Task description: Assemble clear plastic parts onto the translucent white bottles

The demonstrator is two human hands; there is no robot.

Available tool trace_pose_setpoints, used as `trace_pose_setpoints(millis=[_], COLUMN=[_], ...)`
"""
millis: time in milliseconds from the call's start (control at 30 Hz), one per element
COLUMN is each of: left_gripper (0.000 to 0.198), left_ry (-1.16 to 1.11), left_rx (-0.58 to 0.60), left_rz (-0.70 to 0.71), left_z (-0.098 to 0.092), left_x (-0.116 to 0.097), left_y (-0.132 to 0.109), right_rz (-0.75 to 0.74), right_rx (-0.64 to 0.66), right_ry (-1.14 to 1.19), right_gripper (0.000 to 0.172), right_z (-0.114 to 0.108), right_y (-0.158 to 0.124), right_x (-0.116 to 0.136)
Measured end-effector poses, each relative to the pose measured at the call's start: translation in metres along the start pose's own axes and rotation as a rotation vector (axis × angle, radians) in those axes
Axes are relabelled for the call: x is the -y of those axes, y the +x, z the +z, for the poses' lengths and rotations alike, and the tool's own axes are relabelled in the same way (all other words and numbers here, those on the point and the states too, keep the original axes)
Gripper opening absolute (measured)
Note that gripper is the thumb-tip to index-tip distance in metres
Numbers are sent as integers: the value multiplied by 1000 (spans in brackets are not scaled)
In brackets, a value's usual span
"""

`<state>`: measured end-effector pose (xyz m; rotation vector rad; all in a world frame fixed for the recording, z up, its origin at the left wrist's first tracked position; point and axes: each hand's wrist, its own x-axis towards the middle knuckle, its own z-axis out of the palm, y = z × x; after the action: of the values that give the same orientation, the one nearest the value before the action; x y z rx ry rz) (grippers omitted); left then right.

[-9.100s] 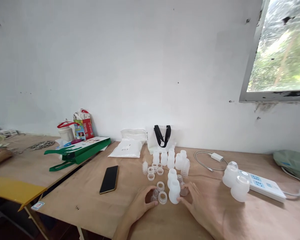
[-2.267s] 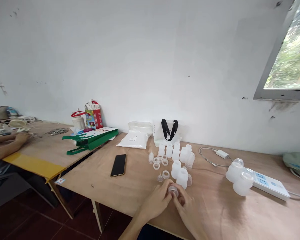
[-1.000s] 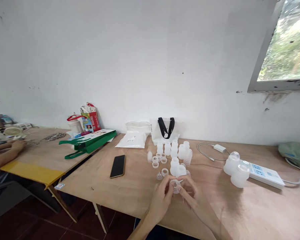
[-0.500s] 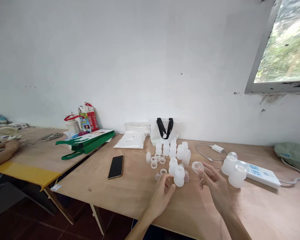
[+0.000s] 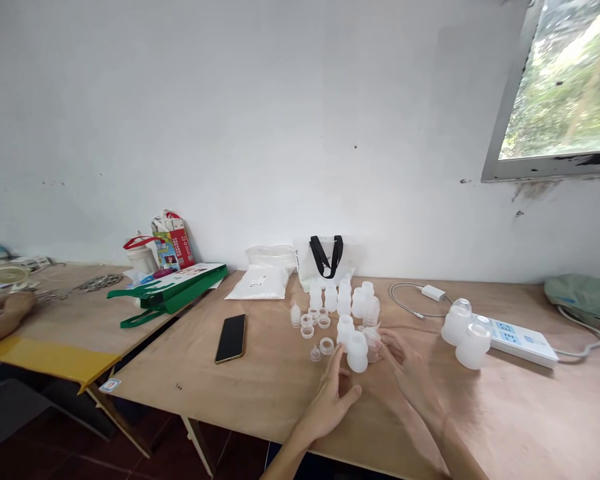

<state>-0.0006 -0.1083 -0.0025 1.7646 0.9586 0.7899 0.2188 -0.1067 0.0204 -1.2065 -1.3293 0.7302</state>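
Note:
My left hand [image 5: 333,400] is open, thumb and fingers apart, its fingertips beside the front milky plastic bottle [image 5: 357,353]. Another such bottle [image 5: 345,328] stands just behind. On the right of these bottles, my right hand [image 5: 405,367] has its fingers closed at a clear plastic piece [image 5: 373,341], which looks like a bottle collar or cap; the fingers partly cover it. A loose clear ring [image 5: 327,345] and a small clear nipple [image 5: 315,353] lie left of the bottles. Farther back are several rings [image 5: 307,331] and a ribbed nipple-topped piece [image 5: 295,315].
Several more bottles [image 5: 344,300] stand before a white bag with black handles [image 5: 326,257]. Two capped bottles [image 5: 473,347] stand by a power strip [image 5: 517,341]. A phone [image 5: 231,338] lies left. Another person's hand [image 5: 20,305] rests on the far-left table.
My right hand has moved left with the clear ring, from open table to beside the front bottles. My left hand has shifted slightly, its thumb spread wider. The view has turned a little.

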Motion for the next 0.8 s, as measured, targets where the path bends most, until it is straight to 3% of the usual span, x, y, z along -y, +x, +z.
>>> trace_pose_setpoints(millis=[100, 267, 567, 733, 800], left_gripper=[82, 61, 27, 35, 39], left_ry=[-72, -132, 216, 259, 238], left_rx=[9, -31, -122, -99, -72], left_rz=[-7, 34, -16, -44, -46], left_z=[-2, -5, -24, -30, -29], left_x=[-2, -12, -31, -32, -35], left_y=[1, 0, -3, -3, -5], right_rz=[24, -1, -93, -121, -100], right_rx=[93, 241, 273, 146, 195], right_ry=[-12, -15, 28, 101, 82], right_gripper=[49, 44, 35, 35, 33], right_z=[3, 14, 12, 18, 20], right_y=[-4, -11, -12, -14, -16], right_x=[6, 23, 26, 22, 24])
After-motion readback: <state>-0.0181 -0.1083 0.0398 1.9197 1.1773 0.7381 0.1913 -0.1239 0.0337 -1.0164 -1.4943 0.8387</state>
